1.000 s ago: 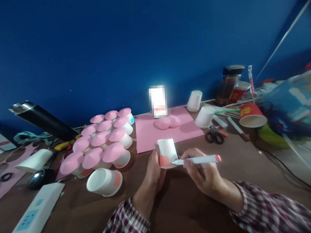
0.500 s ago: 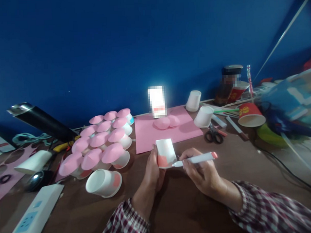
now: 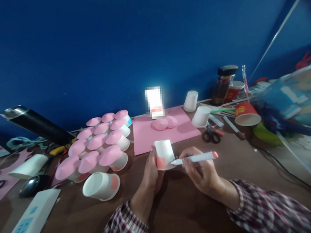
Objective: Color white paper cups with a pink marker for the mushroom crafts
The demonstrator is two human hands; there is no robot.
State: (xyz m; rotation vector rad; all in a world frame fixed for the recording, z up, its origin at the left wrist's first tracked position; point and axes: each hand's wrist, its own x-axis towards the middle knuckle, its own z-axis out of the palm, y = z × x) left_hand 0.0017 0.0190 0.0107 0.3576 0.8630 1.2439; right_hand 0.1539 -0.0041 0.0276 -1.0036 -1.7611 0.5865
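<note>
My left hand (image 3: 150,173) is closed around a white paper cup (image 3: 165,150) turned upside down, with coral-red patches coloured near its lower rim. In my right hand (image 3: 202,171) a white marker (image 3: 198,158) with a red end is pinched, its tip at the cup's lower right side. Left of my hands, a white cup (image 3: 102,185) with a red patch lies tilted on its side. Behind it stand several cups topped with pink paper cones (image 3: 110,155). Two pink paper circles (image 3: 160,123) lie on a pink sheet (image 3: 143,141) beyond the held cup.
Two upturned white cups (image 3: 201,117) and black scissors (image 3: 211,136) lie back right, near a red cup (image 3: 247,114) and a lidded jar (image 3: 225,84). To the left are a power strip (image 3: 33,218), a mouse (image 3: 33,185) and a black flask (image 3: 39,123). A cable (image 3: 283,166) crosses the right.
The view has shifted slightly, so the tabletop things appear a little further left. The marker tip has moved slightly up along the cup's side; both grips are the same.
</note>
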